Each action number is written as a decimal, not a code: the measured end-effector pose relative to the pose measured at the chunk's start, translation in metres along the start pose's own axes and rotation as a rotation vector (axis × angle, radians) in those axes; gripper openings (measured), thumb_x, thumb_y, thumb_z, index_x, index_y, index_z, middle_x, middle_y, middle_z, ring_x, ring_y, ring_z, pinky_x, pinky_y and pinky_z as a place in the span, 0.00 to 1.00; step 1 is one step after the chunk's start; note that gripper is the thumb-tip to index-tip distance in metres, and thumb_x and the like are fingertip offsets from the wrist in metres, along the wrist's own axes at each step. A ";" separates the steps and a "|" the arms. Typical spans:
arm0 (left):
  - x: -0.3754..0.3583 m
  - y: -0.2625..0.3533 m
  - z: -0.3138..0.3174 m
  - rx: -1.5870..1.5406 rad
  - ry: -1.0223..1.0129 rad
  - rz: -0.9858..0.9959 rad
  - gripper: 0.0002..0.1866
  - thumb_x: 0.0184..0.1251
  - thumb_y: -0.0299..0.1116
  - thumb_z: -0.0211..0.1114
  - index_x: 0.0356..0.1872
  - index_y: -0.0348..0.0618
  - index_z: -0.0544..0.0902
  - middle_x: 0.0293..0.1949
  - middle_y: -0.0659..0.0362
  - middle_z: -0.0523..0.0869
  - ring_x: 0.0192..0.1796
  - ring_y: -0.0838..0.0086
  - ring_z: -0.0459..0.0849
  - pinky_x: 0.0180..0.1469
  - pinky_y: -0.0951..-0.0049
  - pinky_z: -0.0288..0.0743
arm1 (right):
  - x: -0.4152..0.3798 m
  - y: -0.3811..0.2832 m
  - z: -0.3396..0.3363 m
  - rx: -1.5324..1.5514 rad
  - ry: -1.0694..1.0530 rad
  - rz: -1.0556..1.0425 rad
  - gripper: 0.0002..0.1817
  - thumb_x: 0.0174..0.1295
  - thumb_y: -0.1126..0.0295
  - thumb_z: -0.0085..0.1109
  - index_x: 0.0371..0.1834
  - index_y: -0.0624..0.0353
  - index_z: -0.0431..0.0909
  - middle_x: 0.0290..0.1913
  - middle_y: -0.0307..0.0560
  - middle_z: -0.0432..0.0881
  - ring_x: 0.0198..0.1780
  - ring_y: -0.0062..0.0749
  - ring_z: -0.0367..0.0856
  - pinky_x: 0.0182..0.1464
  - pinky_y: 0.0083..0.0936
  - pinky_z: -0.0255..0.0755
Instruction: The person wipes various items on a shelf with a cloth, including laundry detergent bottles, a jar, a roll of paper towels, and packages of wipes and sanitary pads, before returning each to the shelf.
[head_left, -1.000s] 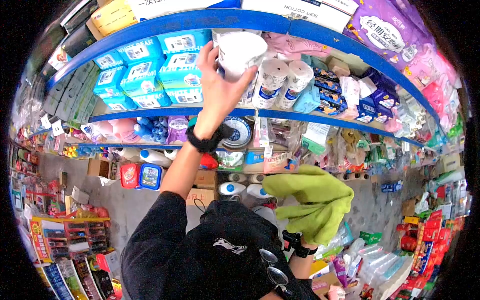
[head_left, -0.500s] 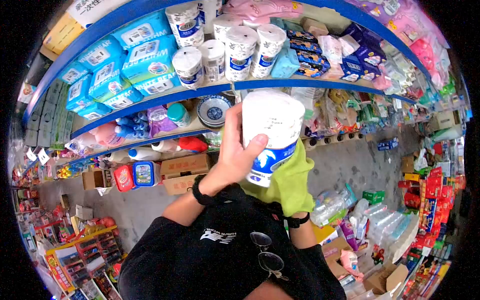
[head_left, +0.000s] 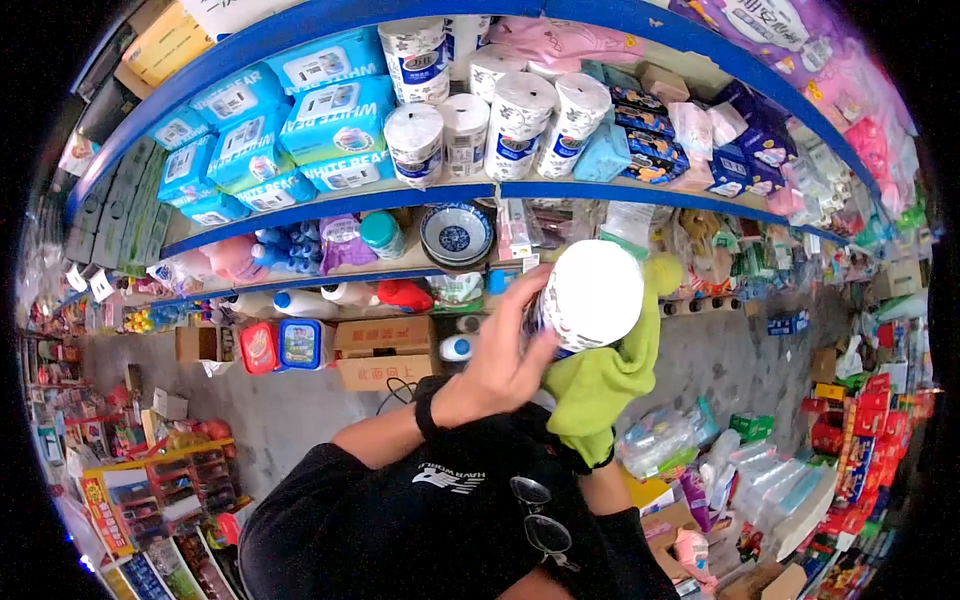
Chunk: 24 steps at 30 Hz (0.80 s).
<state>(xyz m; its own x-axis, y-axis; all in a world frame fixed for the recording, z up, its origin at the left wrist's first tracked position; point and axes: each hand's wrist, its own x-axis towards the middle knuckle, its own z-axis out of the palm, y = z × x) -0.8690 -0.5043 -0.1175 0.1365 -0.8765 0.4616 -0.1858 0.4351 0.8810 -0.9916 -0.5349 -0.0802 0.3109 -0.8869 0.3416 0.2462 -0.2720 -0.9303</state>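
My left hand [head_left: 505, 360] grips a wrapped paper roll [head_left: 598, 295] from its left side, thumb and fingers against the printed wrapper. The roll is tilted so its white round end faces me. A yellow-green cloth [head_left: 605, 385] covers my right hand and lies along the roll's right and lower side. The fingers of that hand are hidden under the cloth. Similar paper rolls [head_left: 518, 125] stand upright on the shelf ahead, beyond my hands.
Blue packs [head_left: 335, 125] are stacked left of the rolls on a blue-edged shelf [head_left: 400, 200]. Patterned bowls [head_left: 457, 235] sit one level below. Cardboard boxes [head_left: 385, 352] and tubs [head_left: 300, 344] stand on the floor. Plastic-wrapped goods [head_left: 770, 475] lie at the right.
The roll has moved lower and to the right and tipped, so its end now faces me. The cloth has shifted right with it. The view has swung slightly.
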 end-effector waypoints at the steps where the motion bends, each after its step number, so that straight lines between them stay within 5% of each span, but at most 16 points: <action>1: 0.005 0.002 -0.002 0.039 -0.018 0.066 0.47 0.55 0.48 0.67 0.64 0.28 0.51 0.60 0.38 0.66 0.62 0.50 0.68 0.63 0.60 0.60 | 0.000 -0.002 0.000 -0.007 -0.003 0.001 0.21 0.60 0.57 0.50 0.52 0.57 0.65 0.47 0.44 0.72 0.44 0.33 0.69 0.47 0.30 0.64; 6: 0.011 0.002 -0.019 -0.058 -0.121 -0.091 0.48 0.53 0.49 0.69 0.65 0.31 0.52 0.59 0.43 0.68 0.60 0.57 0.69 0.63 0.64 0.59 | 0.001 -0.005 -0.004 -0.008 0.004 -0.008 0.20 0.59 0.58 0.50 0.50 0.58 0.66 0.45 0.44 0.72 0.43 0.33 0.69 0.46 0.29 0.63; 8: 0.012 0.003 -0.025 -0.346 -0.309 -0.194 0.44 0.54 0.47 0.68 0.64 0.30 0.56 0.57 0.45 0.69 0.60 0.58 0.69 0.63 0.65 0.60 | 0.001 -0.005 -0.003 -0.003 0.006 -0.013 0.20 0.59 0.58 0.50 0.49 0.58 0.66 0.45 0.44 0.73 0.42 0.32 0.69 0.45 0.29 0.63; 10: 0.010 -0.004 -0.022 -0.493 -0.250 -0.232 0.41 0.52 0.45 0.69 0.62 0.30 0.62 0.54 0.47 0.72 0.58 0.60 0.71 0.61 0.66 0.61 | 0.003 -0.006 -0.003 -0.012 -0.003 -0.016 0.19 0.59 0.58 0.50 0.49 0.58 0.66 0.44 0.44 0.73 0.42 0.32 0.69 0.45 0.28 0.63; 12: 0.019 -0.009 -0.029 0.029 -0.249 0.034 0.35 0.55 0.41 0.67 0.61 0.32 0.65 0.51 0.47 0.73 0.55 0.60 0.72 0.59 0.66 0.63 | 0.006 -0.006 -0.002 -0.013 -0.005 -0.019 0.19 0.59 0.58 0.50 0.48 0.58 0.67 0.44 0.43 0.73 0.41 0.32 0.69 0.44 0.28 0.63; 13: 0.023 -0.003 -0.023 0.060 -0.025 -0.021 0.28 0.59 0.35 0.62 0.60 0.33 0.67 0.49 0.47 0.73 0.52 0.58 0.73 0.57 0.66 0.64 | 0.009 -0.003 0.001 -0.010 -0.012 -0.025 0.18 0.59 0.59 0.50 0.48 0.58 0.67 0.43 0.43 0.73 0.41 0.32 0.69 0.44 0.28 0.63; 14: 0.024 0.004 -0.025 0.065 -0.036 -0.032 0.24 0.63 0.30 0.58 0.59 0.33 0.68 0.52 0.45 0.73 0.55 0.56 0.72 0.58 0.65 0.64 | 0.010 -0.003 0.002 -0.008 -0.014 -0.030 0.18 0.59 0.59 0.50 0.48 0.58 0.67 0.43 0.43 0.73 0.41 0.31 0.69 0.44 0.28 0.63; 18: 0.017 0.011 -0.016 0.068 -0.051 -0.058 0.41 0.56 0.39 0.65 0.67 0.33 0.55 0.60 0.43 0.67 0.63 0.57 0.66 0.65 0.64 0.56 | 0.010 0.004 0.009 -0.012 -0.040 -0.035 0.17 0.58 0.59 0.50 0.46 0.58 0.68 0.42 0.43 0.73 0.40 0.31 0.69 0.43 0.27 0.62; 19: 0.016 0.006 -0.019 0.202 -0.089 0.073 0.52 0.50 0.44 0.72 0.68 0.35 0.46 0.59 0.39 0.65 0.60 0.53 0.69 0.63 0.64 0.61 | 0.011 0.005 0.009 -0.013 -0.045 -0.036 0.17 0.58 0.60 0.50 0.46 0.58 0.68 0.42 0.43 0.73 0.39 0.31 0.69 0.42 0.27 0.62; 20: 0.016 0.005 -0.016 0.202 -0.084 0.073 0.52 0.50 0.44 0.72 0.68 0.35 0.46 0.59 0.39 0.65 0.60 0.53 0.69 0.63 0.64 0.61 | 0.011 0.005 0.010 -0.013 -0.048 -0.037 0.17 0.58 0.60 0.50 0.46 0.58 0.68 0.41 0.43 0.73 0.39 0.30 0.69 0.42 0.27 0.62; 22: 0.019 0.004 -0.008 -0.272 0.116 -0.109 0.59 0.48 0.52 0.73 0.69 0.34 0.42 0.63 0.43 0.63 0.66 0.59 0.63 0.68 0.64 0.52 | 0.012 0.007 0.013 -0.011 -0.057 -0.044 0.16 0.58 0.60 0.50 0.45 0.58 0.68 0.41 0.43 0.74 0.39 0.30 0.69 0.42 0.27 0.62; 24: 0.025 0.004 -0.010 -0.260 0.152 -0.115 0.62 0.45 0.56 0.73 0.69 0.36 0.39 0.62 0.43 0.63 0.65 0.60 0.63 0.67 0.63 0.54 | 0.013 0.009 0.015 -0.010 -0.061 -0.049 0.16 0.58 0.60 0.49 0.44 0.58 0.69 0.40 0.42 0.74 0.38 0.30 0.69 0.41 0.26 0.62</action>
<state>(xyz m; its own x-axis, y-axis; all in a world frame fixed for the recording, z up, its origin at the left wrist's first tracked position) -0.8567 -0.5223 -0.1015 0.2899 -0.8907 0.3502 0.0915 0.3901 0.9162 -0.9712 -0.5433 -0.0817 0.3542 -0.8480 0.3942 0.2533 -0.3187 -0.9134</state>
